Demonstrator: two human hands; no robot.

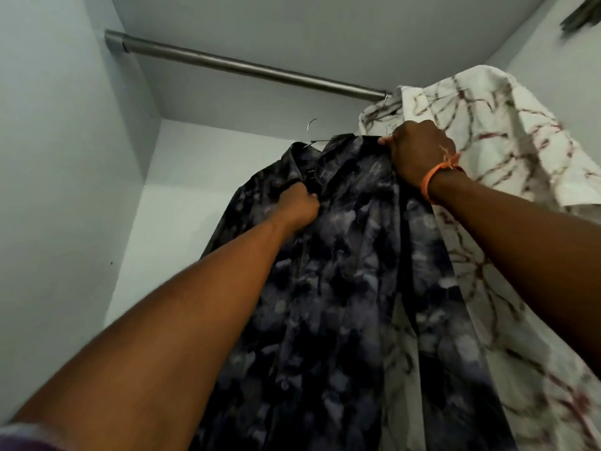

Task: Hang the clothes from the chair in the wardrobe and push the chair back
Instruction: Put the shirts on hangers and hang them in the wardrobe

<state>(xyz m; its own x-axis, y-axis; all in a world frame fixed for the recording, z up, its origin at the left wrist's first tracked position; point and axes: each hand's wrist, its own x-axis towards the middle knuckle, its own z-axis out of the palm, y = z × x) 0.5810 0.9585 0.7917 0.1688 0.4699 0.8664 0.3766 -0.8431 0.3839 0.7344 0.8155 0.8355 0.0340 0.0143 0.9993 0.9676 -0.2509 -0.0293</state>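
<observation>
I look up into the wardrobe. A dark blue-grey patterned shirt [341, 288] sits on a thin hanger [310, 130], whose hook is below the metal rail [247, 67] and not on it. My left hand [297, 205] grips the shirt's front near the collar. My right hand [418, 149], with an orange band at the wrist, pinches the shirt's right shoulder. A white shirt with dark red lines [487, 151] hangs on the rail's right end, just behind my right hand. The chair is out of view.
Pale grey wardrobe walls [65, 157] close in at the left and back, with the ceiling panel above the rail. The left stretch of the rail carries nothing. A dark blurred object [580, 17] shows at the top right corner.
</observation>
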